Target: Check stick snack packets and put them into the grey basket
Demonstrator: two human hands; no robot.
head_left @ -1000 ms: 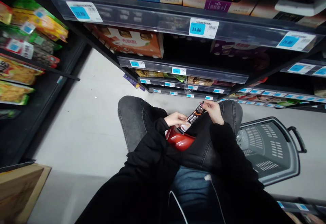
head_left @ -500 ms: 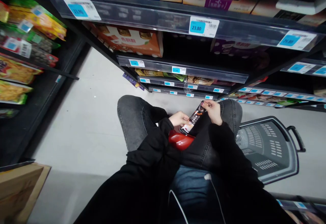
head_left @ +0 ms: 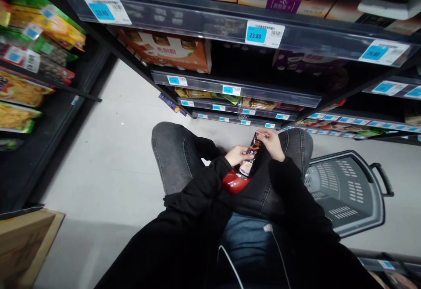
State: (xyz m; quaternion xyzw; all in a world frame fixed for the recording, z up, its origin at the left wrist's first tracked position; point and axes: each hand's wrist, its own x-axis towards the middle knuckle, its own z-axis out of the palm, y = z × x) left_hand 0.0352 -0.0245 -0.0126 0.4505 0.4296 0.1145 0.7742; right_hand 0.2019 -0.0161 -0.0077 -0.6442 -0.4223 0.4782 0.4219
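Note:
Both hands hold a slim black stick packet (head_left: 249, 157) with a pale lower end and orange markings, tilted above my lap. My left hand (head_left: 237, 155) is closed on the packet's middle from the left side. At its upper end, my right hand (head_left: 271, 142) pinches the packet between thumb and fingers. The packet's lower end is just over a glossy red object (head_left: 235, 182), which looks like a seat, between my legs. Whether the packet is sealed or torn I cannot tell.
A grey shopping basket (head_left: 345, 192) stands on the floor to my right. Ahead are shelves with price tags (head_left: 265, 34) and an orange drink box (head_left: 167, 52). Snack bags (head_left: 49, 21) hang at the left. A cardboard box (head_left: 29, 240) sits at the lower left.
The packet has turned more upright, its lower end shifting right. My left hand has moved slightly right along with it, while my right hand stays at the upper end.

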